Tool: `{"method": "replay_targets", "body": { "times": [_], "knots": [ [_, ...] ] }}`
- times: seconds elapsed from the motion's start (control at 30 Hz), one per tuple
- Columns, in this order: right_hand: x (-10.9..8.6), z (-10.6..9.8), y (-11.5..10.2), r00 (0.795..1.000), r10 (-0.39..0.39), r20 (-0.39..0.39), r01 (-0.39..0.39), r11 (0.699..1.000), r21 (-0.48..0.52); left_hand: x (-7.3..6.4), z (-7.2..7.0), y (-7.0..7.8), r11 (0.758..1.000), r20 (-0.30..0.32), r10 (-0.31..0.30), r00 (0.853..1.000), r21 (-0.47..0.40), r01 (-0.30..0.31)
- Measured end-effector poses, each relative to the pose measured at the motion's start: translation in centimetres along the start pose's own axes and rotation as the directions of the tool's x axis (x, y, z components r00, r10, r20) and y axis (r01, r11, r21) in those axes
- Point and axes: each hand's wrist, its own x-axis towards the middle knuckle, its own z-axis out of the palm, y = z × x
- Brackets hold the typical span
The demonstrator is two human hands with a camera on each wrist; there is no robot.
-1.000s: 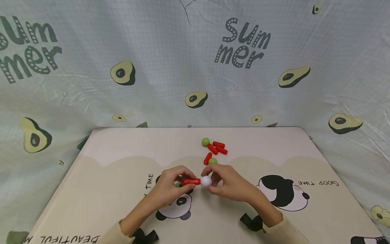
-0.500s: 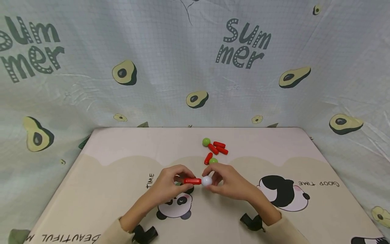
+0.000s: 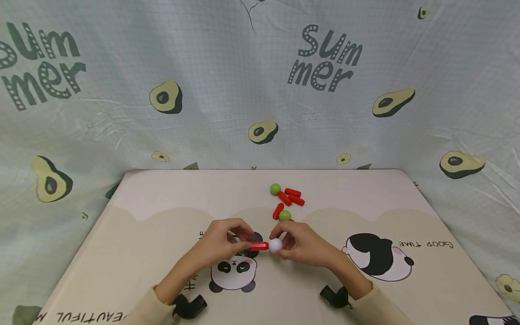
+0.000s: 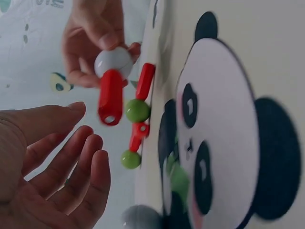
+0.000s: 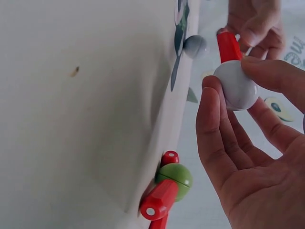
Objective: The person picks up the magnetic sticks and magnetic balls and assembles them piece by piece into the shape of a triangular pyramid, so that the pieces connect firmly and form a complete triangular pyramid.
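My right hand [image 3: 302, 243] pinches a glossy white ball [image 5: 236, 86] between thumb and fingers, held above the table. A red stick [image 4: 110, 98] with a hole in its end is joined to that ball and points toward the left hand. Just off the stick's free end, my left hand [image 4: 62, 157] has its fingers relaxed and parted, with nothing held; in the left wrist view a gap shows between its fingertips and the stick. A second pale ball [image 5: 195, 46] sits on the table near the left hand, hidden behind that hand in the head view.
Beyond the right hand lie two green balls, a far one [image 3: 275, 189] and a nearer one [image 3: 285, 215], among several red sticks [image 3: 296, 200]. The table cover [image 3: 162, 189] has panda prints; a printed curtain [image 3: 227, 67] hangs behind the table's far edge.
The left hand has let go of the red stick and drawn slightly left. The right hand still holds the ball with the stick on it, now slightly lower in the head view.
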Motion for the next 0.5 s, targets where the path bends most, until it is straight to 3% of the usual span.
{"method": "replay_targets", "body": {
  "times": [0.2,0.37,0.5],
  "knots": [
    [0.1,0.2,0.2,0.999,0.033,0.004,-0.033,0.999,-0.011,0.0,-2.4,-0.6,1.000,-0.091,0.000,0.996,0.030,0.003],
    [0.1,0.3,0.5,0.999,0.044,0.005,-0.044,0.999,-0.019,0.1,-4.3,-1.9,0.998,-0.194,-0.057,0.979,0.021,0.062],
    [0.1,0.4,0.6,0.998,0.059,0.011,-0.059,0.998,-0.023,0.1,-5.2,-3.0,0.992,-0.221,-0.111,0.969,0.027,0.120]
  ]
}}
